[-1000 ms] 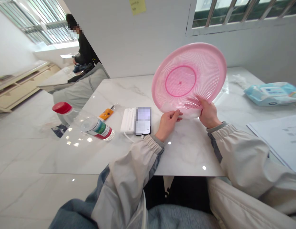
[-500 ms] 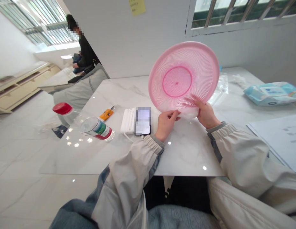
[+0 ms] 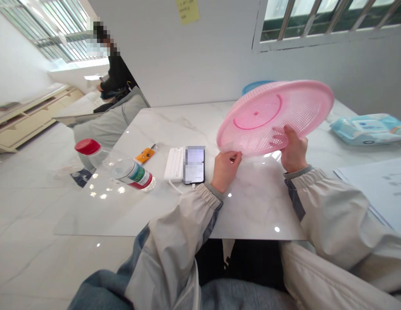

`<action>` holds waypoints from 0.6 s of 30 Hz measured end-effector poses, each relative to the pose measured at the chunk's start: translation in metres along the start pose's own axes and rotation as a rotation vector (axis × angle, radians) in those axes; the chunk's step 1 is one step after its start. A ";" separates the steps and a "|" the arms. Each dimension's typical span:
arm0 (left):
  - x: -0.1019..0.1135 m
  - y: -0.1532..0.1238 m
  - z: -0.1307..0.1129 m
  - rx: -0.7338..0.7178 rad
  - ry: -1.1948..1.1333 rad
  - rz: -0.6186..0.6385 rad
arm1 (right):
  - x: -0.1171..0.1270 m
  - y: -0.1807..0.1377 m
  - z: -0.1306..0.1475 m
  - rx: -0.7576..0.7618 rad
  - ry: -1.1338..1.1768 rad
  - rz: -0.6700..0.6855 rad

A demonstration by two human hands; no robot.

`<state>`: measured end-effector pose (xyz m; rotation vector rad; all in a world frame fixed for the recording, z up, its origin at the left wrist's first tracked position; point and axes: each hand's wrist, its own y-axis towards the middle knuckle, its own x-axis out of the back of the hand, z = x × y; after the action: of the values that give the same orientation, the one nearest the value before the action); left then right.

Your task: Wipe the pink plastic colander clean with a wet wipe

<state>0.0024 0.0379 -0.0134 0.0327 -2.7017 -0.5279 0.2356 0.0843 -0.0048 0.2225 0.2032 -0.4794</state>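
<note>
A round pink perforated basket [image 3: 278, 115] is held above the white marble table [image 3: 174, 125], tilted nearly flat with its far edge raised to the right. My left hand [image 3: 224, 168] pinches its near-left rim. My right hand [image 3: 294, 150] grips the near rim from below, with fingers showing through the mesh. A blue rim [image 3: 255, 85] of another round thing peeks out behind the basket.
A phone [image 3: 194, 164] lies on a white power bank [image 3: 174, 163] left of my left hand. Further left lie a clear water bottle with a red cap [image 3: 113, 165] and an orange tag [image 3: 145, 155]. A wet-wipes pack [image 3: 368, 128] and papers [image 3: 381, 189] are at right. Another person [image 3: 114, 71] sits far left.
The basket has tipped from standing almost upright, facing me, to lying nearly flat. It has also shifted right, uncovering a blue rim behind it. Both hands kept their hold.
</note>
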 end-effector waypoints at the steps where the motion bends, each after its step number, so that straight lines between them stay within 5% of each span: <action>1: 0.000 0.000 0.000 -0.007 0.006 -0.011 | -0.001 -0.001 -0.001 -0.011 0.001 0.006; 6: 0.002 0.003 0.003 0.059 -0.056 -0.066 | -0.007 -0.010 0.000 -0.087 0.045 0.113; 18: -0.013 0.001 0.007 0.249 -0.497 0.081 | -0.025 -0.037 0.006 -0.297 0.184 0.496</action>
<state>0.0121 0.0428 -0.0234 -0.1606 -3.2211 -0.1859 0.1973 0.0620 0.0007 0.0209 0.3827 0.0672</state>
